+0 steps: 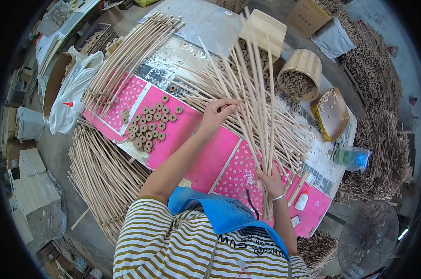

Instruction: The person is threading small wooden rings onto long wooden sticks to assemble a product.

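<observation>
My right hand (271, 181) is wrapped round a loose bundle of long, thin wooden sticks (265, 125), which fan out upward and away from me. Their far ends are blurred. Beside the bundle, on its left, my left hand (218, 115) has its fingers pressed together in a pinch, with the fingertips at the sticks; what lies between them is too small to make out. Under the bundle a heap of similar sticks (289, 139) lies across the pink table cover (196, 172). Several round wooden pieces with centre holes (150, 122) are piled to the left of my left forearm.
Wooden buckets (308, 65) of ringed pieces lie tipped at the far right, near a yellow-edged box (329, 111). A glue bottle (301, 201) lies by my right wrist. Stick-like pieces with round ends (127, 60) lie at left; more (103, 172) stand below the table edge.
</observation>
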Tool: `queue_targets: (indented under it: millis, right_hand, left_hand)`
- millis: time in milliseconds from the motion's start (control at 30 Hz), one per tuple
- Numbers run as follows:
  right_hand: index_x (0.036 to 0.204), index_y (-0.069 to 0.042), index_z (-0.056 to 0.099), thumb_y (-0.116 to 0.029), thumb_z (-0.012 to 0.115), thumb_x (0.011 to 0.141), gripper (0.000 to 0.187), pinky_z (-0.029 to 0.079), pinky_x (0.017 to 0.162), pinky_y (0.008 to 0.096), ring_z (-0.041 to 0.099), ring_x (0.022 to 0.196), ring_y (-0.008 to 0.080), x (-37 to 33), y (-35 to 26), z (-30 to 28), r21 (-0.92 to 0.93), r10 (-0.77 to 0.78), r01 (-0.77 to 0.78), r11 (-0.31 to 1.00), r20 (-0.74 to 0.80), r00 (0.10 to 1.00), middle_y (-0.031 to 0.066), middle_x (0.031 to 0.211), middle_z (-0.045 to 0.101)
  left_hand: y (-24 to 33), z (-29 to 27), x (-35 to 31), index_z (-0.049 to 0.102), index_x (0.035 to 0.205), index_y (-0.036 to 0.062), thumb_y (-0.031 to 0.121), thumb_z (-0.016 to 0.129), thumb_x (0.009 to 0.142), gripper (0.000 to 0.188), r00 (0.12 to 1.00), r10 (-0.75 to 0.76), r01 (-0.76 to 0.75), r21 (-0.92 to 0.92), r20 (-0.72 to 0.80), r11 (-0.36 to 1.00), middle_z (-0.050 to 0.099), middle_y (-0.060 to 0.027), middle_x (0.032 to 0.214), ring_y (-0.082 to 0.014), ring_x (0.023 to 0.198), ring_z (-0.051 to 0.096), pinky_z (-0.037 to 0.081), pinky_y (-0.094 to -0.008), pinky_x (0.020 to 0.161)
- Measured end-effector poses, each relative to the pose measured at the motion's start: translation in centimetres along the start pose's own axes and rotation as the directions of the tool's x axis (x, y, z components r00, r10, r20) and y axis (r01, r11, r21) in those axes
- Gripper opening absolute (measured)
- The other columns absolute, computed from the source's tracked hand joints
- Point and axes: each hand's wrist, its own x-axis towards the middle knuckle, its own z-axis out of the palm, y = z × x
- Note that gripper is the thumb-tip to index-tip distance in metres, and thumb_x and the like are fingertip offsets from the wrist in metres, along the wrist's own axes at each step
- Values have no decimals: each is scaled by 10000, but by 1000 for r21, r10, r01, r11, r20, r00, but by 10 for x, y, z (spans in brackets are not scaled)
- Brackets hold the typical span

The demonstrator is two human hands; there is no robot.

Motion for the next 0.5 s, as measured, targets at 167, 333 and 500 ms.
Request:
queue_targets:
  millis: [167, 333, 500]
  right_hand:
    - [1270, -37, 513, -75, 676, 850, 452, 512, 665, 228, 578, 810, 77, 13, 2, -16, 92, 66, -73, 993, 73, 995, -2, 977, 585]
    - [1170, -47, 582, -90, 674, 854, 332, 448, 710, 213, 521, 786, 73, 30, -10, -38, -196, -259, 216, 956, -231, 938, -17, 902, 571]
    - [1018, -18, 559, -21, 599, 833, 190, 452, 697, 380, 555, 773, 318, 16, -69, -84, -870, -685, 149, 469, -252, 683, 141, 893, 541]
  left_hand:
    - [18, 1, -5, 681, 1089, 47, 109, 617, 910, 200, 999, 43, -44, -67, -14, 997, 649, 51, 836, 20, 600, 418, 314, -153, 520]
    - [14, -17, -11, 689, 1077, 43, 90, 628, 890, 202, 996, 76, -80, -88, -54, 993, 552, 84, 700, 12, 534, 378, 308, -158, 479]
    - [8, -33, -6, 687, 1076, 40, 90, 629, 899, 193, 977, 75, -111, -173, -200, 979, 575, 70, 717, 16, 535, 396, 287, -146, 455]
